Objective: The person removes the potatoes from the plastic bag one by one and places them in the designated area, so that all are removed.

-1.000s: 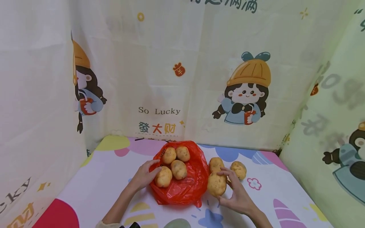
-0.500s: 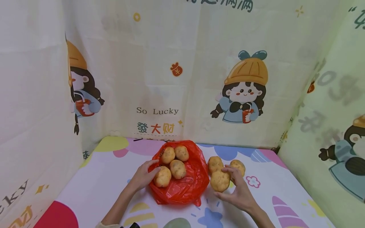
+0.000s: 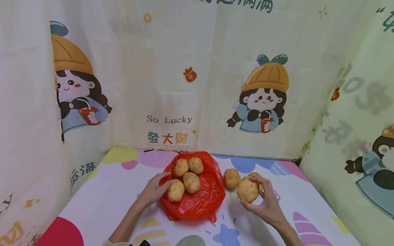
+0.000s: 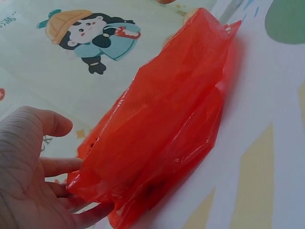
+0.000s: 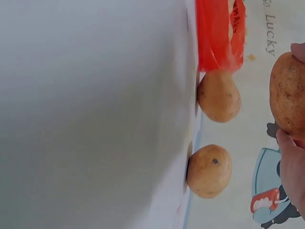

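Note:
A red plastic bag (image 3: 207, 203) lies spread on the table with several potatoes (image 3: 192, 182) inside. My left hand (image 3: 154, 190) rests at its left side; in the left wrist view the fingers (image 4: 62, 167) touch the bag's edge while the thumb stands apart. The thumb and index finger are close to the nearest potato (image 3: 175, 190). To the right of the bag my right hand (image 3: 268, 206) holds another potato (image 3: 248, 189) between thumb and fingers. In the right wrist view that potato (image 5: 288, 93) is raised above the table.
Two potatoes stand on the table right of the bag: one beside it (image 5: 219, 95) and one farther right (image 5: 209, 171), partly hidden behind the held potato in the head view. A printed cloth wall (image 3: 209, 85) rises behind the table (image 3: 107, 191).
My right hand has carried the held potato to the right, away from the bag, past the near loose potato and in front of the other. The left hand stays at the bag.

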The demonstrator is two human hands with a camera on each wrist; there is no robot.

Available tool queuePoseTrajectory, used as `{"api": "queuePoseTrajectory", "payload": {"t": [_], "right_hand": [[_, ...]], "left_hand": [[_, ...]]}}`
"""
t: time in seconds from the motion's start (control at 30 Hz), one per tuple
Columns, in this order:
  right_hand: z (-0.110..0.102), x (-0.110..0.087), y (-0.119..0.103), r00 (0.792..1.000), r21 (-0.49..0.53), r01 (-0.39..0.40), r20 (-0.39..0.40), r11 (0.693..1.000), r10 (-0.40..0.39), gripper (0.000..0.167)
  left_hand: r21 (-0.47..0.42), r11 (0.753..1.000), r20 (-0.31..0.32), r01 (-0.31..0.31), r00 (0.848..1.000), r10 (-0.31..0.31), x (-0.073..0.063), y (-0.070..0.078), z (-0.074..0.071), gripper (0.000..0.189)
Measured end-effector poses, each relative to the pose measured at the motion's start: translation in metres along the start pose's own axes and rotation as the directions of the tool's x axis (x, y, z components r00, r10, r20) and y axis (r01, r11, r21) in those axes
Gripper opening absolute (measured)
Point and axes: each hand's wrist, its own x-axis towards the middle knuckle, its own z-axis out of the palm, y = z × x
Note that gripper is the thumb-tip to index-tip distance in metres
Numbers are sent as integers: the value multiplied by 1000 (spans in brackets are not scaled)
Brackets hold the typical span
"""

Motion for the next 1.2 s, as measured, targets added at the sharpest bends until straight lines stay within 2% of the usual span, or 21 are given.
{"api": "queuePoseTrajectory", "payload": {"t": [0.17, 0.33, 0.57, 0.9, 1.2], "right_hand": [[-8, 0, 5, 999, -30, -43, -12, 999, 42, 86], [-16, -2, 15, 999, -85, -50, -23, 995, 48, 89], [-26, 1, 32, 998, -60, 29, -58, 998, -33, 88], [-40, 3, 53, 990, -170, 85, -101, 982, -103, 87], [-56, 7, 65, 993, -193, 74, -75, 978, -90, 85]], "left_hand": [[-5, 1000, -2, 2, 1000, -2, -1, 1, 0, 50], [-7, 1000, -5, 6, 1000, -6, -1, 0, 0, 50], [1, 1000, -11, -7, 1000, 7, -1, 0, 0, 49], [3, 1000, -4, -2, 1000, 2, 1, -1, 0, 49], [5, 1000, -10, -3, 1000, 3, 1, -2, 0, 49]]}}
